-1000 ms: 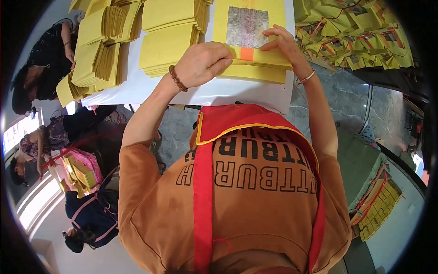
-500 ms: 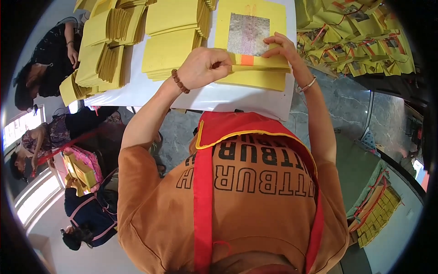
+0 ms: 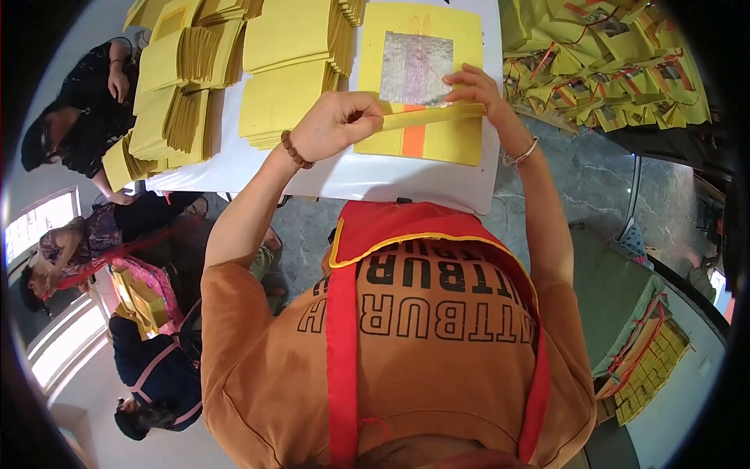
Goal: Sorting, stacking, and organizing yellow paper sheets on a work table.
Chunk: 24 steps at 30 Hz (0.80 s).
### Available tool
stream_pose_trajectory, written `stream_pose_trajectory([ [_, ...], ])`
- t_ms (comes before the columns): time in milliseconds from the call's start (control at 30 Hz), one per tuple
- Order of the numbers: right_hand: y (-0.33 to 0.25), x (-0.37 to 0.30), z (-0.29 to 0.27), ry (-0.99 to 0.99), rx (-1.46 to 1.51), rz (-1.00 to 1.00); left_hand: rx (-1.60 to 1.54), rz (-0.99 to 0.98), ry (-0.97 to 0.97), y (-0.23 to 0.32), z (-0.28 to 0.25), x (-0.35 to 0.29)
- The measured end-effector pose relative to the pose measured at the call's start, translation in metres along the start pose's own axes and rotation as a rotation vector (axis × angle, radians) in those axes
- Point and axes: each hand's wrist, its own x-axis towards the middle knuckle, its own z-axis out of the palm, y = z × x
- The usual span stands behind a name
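In front of me lies a yellow paper sheet [image 3: 375,39] with a silvery foil square [image 3: 416,70] and an orange stripe running through it. Its near part is raised in a narrow folded strip [image 3: 430,119], seen nearly edge-on. My left hand [image 3: 332,129] pinches the strip's left end between thumb and bent fingers. At the other end my right hand [image 3: 488,98] grips the fold, its fingers curled over the paper beside the foil. More yellow paper with the orange stripe [image 3: 412,142] shows beneath the strip.
Stacks of folded yellow paper [image 3: 285,98] stand left on the white-covered table [image 3: 312,178]. Right of the table is a heap of yellow folded papers with red ties [image 3: 609,70]. Other people sit at left, one [image 3: 160,375] beside a pink-lined box [image 3: 148,293].
The near fold has been lifted from lying flat to standing edge-on, baring the striped paper below. My left hand has shifted slightly left and nearer me.
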Motion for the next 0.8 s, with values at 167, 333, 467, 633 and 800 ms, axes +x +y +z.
stream_pose_trajectory([
  [167, -0.010, 0.000, 0.000, -0.050, -0.027, -0.078, -0.092, -0.065, -0.006, 0.001, -0.002, 0.001],
  [333, 0.003, -0.001, 0.001, -0.002, -0.154, -0.113, 0.026, 0.071, 0.015, 0.002, -0.003, -0.003],
  [467, 0.004, -0.001, 0.004, 0.040, -0.130, -0.130, 0.300, 0.505, 0.068, 0.007, -0.017, -0.004],
  [633, -0.004, -0.004, 0.006, 0.028, -0.067, -0.058, 0.640, 0.402, 0.308, -0.018, -0.009, 0.013],
  [800, 0.003, -0.003, 0.005, 0.000, -0.136, -0.071, 0.689, 0.440, 0.329, -0.040, -0.005, 0.023],
])
